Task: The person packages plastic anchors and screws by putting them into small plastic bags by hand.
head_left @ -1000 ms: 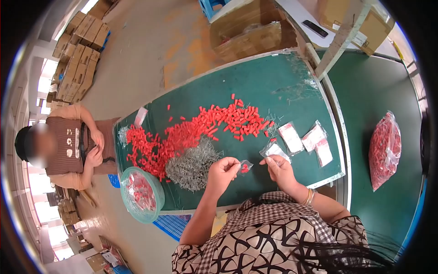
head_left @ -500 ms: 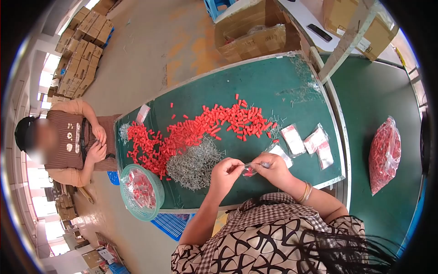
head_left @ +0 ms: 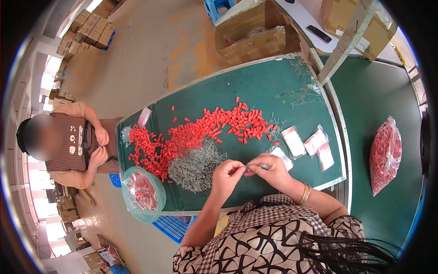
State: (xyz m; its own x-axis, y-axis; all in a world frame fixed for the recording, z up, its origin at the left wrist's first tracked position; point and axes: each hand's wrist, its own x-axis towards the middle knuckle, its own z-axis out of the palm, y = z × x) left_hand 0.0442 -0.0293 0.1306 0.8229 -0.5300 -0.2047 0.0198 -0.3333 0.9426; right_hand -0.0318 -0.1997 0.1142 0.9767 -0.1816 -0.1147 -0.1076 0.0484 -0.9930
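My left hand (head_left: 228,177) and my right hand (head_left: 273,170) are close together over the table's near edge. Both pinch the top of a small clear plastic bag (head_left: 249,172) with something red in it. Just left of my left hand lies a heap of grey metal screws or nails (head_left: 194,168). Behind and beside it spreads a long pile of red plugs (head_left: 189,132). Flat packets with white and red on them (head_left: 293,141) lie to the right of my hands, one partly behind my right hand.
A green basket (head_left: 160,201) of filled bags stands at the table's left corner. A co-worker (head_left: 68,141) is at the left end. A large bag of red pieces (head_left: 384,157) lies on the right table. An open carton (head_left: 255,48) and a phone (head_left: 318,34) are beyond.
My right hand has moved left to meet my left hand, and now grips the small bag too. The co-worker's hands have shifted slightly.
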